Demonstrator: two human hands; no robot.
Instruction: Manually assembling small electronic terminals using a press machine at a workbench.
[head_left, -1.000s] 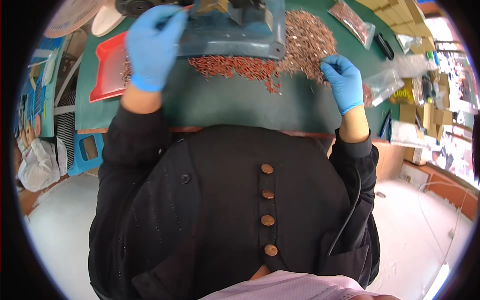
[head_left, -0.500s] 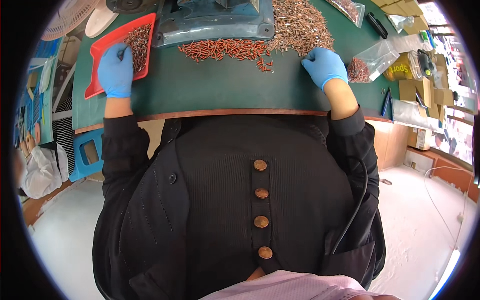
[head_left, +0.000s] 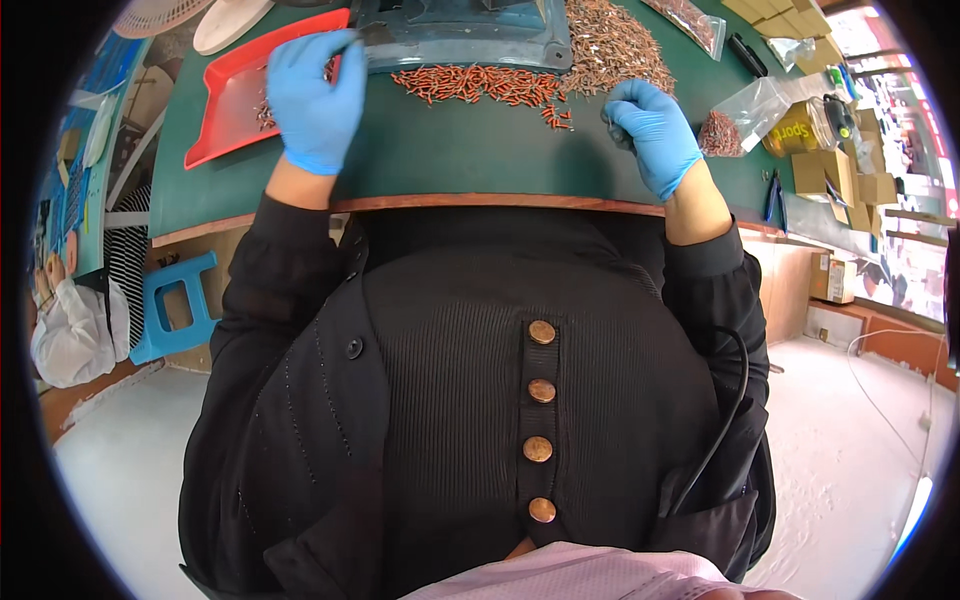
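The person leans over a green-topped bench [head_left: 440, 165], both hands in blue gloves. The left hand [head_left: 315, 100] sits at the inner edge of a red tray [head_left: 235, 95] lying toward the bench's left end; its fingers are curled together around something thin and dark that pokes out toward a blue-grey machine base [head_left: 470, 30] at the far edge, though what it is stays too small to tell. The right hand [head_left: 655, 130] rests near the front edge on the right, fingers bent inward and pinched close; whether anything sits between them I cannot tell. Between the hands, along the foot of the machine, runs a strip of small orange-red pieces [head_left: 480, 85], merging into a browner heap [head_left: 610, 45] toward the far right. A clear bag [head_left: 745, 105] of similar pieces lies just right of the right hand.
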